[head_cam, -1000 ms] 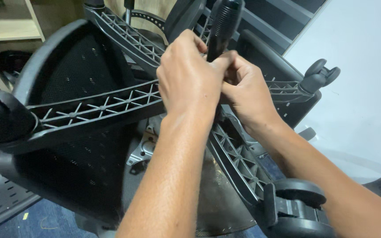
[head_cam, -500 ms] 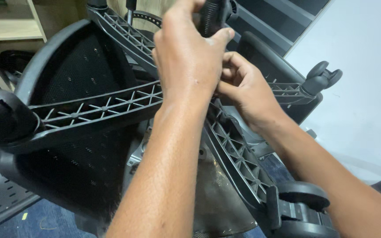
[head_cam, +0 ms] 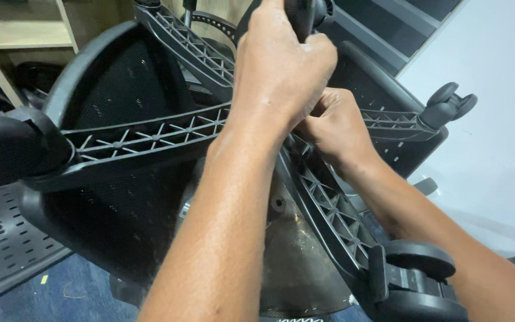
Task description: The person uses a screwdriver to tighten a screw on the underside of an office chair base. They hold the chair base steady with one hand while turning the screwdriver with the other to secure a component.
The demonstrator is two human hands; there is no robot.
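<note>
An upturned office chair fills the head view, its black star base (head_cam: 150,138) on top with ribbed legs spreading outward. My left hand (head_cam: 278,68) is closed around the black central column (head_cam: 300,12) that sticks up from the hub. My right hand (head_cam: 335,128) is curled tight at the hub just below and right of the left hand; what its fingers hold is hidden. A caster (head_cam: 415,280) sits on the near leg at lower right, and another caster (head_cam: 448,101) on the far right leg.
The chair's black mesh seat (head_cam: 108,89) lies beneath the base. A grey perforated panel (head_cam: 7,238) rests on blue carpet at lower left. A wooden shelf (head_cam: 25,36) stands at upper left, and a white surface (head_cam: 496,137) runs along the right.
My left hand has slid upward along the central column. The right hand has stayed at the hub, and the view has shifted slightly.
</note>
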